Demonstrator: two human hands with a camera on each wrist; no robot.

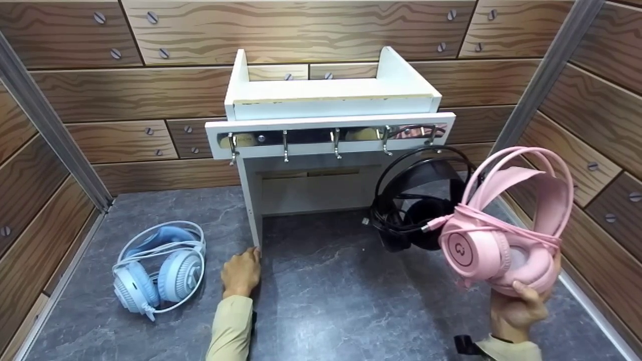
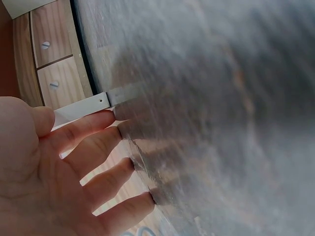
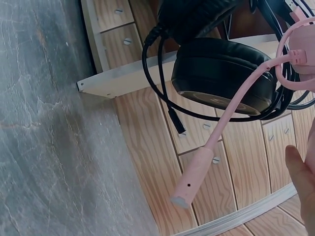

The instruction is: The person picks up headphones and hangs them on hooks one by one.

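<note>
In the head view, my left hand [image 1: 241, 273] is at the foot of the white hook rack's [image 1: 331, 120] left side panel. The left wrist view shows the panel's lower end [image 2: 83, 108] between thumb and forefinger, fingertips touching the grey tabletop. My right hand [image 1: 521, 306] grips a pink headset [image 1: 481, 250] from below by its ear cup, in the air right of the rack. A pink cable is wound around it, and its microphone boom [image 3: 197, 172] points down. Beside it, a black headset [image 1: 426, 175] hangs at the rack's rightmost hook, partly hidden by the pink one.
A light blue headset [image 1: 160, 271] lies on the grey tabletop [image 1: 321, 301] at the left. Several metal hooks [image 1: 336, 143] line the rack's front board. Wood-patterned walls [image 1: 301, 30] enclose the back and both sides.
</note>
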